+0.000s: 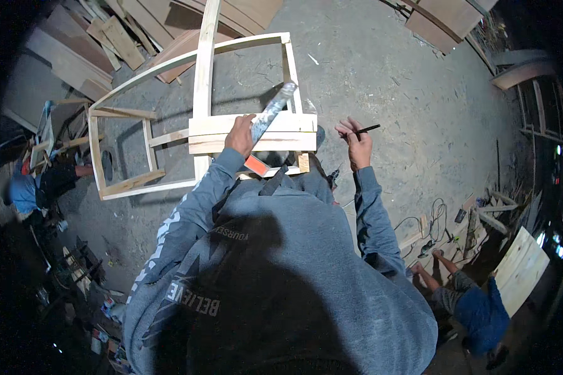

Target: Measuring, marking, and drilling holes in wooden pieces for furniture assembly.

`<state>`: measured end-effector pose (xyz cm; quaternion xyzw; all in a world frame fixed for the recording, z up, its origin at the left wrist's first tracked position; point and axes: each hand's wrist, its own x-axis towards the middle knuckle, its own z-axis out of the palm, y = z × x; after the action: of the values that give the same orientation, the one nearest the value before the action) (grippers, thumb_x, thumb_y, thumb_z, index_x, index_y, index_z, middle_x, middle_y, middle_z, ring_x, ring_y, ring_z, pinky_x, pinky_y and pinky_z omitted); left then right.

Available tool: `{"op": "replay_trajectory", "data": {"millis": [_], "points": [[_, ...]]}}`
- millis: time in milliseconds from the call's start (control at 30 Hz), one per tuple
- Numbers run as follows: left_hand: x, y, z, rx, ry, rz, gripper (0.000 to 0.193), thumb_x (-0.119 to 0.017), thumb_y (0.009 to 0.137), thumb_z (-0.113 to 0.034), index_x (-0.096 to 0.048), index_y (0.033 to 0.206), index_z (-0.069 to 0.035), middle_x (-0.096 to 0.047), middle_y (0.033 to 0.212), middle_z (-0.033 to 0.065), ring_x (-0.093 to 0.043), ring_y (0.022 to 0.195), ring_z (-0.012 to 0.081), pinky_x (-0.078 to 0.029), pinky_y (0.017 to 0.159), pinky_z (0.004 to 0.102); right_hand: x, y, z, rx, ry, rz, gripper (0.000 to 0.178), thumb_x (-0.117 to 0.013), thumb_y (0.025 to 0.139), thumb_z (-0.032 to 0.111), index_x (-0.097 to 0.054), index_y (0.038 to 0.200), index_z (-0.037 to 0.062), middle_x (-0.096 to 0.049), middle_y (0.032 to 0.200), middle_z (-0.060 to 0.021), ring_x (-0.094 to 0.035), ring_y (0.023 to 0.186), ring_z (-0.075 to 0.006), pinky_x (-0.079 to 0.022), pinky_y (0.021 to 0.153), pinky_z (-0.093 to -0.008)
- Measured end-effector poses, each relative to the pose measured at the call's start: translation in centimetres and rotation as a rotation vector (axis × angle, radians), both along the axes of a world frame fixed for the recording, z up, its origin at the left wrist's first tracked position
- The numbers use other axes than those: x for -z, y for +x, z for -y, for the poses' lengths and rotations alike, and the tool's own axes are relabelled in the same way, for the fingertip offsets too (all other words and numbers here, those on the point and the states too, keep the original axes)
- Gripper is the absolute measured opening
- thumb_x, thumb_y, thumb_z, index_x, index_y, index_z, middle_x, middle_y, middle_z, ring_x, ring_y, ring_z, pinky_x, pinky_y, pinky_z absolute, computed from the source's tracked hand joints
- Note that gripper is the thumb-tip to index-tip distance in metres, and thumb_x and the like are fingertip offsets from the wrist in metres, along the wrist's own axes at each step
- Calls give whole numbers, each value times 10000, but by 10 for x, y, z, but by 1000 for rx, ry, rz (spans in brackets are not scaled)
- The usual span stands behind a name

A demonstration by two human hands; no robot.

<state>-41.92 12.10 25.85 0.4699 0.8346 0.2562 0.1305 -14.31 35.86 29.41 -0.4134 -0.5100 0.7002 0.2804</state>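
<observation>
Left of centre, a curved wooden frame [169, 138] spreads out; at upper middle the left hand [239, 135] rests on pale boards [288, 136] overlapping it, against a slanting silvery bar [272, 114], though whether its grip holds that bar I cannot tell. If that hand pressed unevenly, the boards might skid. Right of centre, the right hand [358, 145] has a dark pen [370, 129] pinched in its grip, beyond the boards

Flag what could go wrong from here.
1. The pale boards might shift if loose: the left hand sits left of their middle.
2. The silvery tube slants past their far edge and might slide off.
3. The right hand holds the dark pen over the floor; it could drop.
</observation>
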Motion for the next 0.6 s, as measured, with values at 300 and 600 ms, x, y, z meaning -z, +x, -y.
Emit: {"op": "replay_trajectory", "data": {"millis": [300,600], "points": [[25,28,-26,-56,-299,106,528,-702,950,-257,-479,1384,-53,-530,1335,248,-649,1134,431,-552,919,480,103,-72,129,-382,390,403,292,-572,871,45,-746,1100,-5,-769,984,-229,-755,960,-341,-575,897,-403],[61,31,-6,-366,-49,509,672,-631,988,-198,-248,1476,61,-696,1099,283,-708,1007,393,-569,845,476,-17,-57,158,-463,390,285,424,-792,883,246,-690,1217,7,-742,890,-135,-705,816,-211,-572,763,-357]]}}
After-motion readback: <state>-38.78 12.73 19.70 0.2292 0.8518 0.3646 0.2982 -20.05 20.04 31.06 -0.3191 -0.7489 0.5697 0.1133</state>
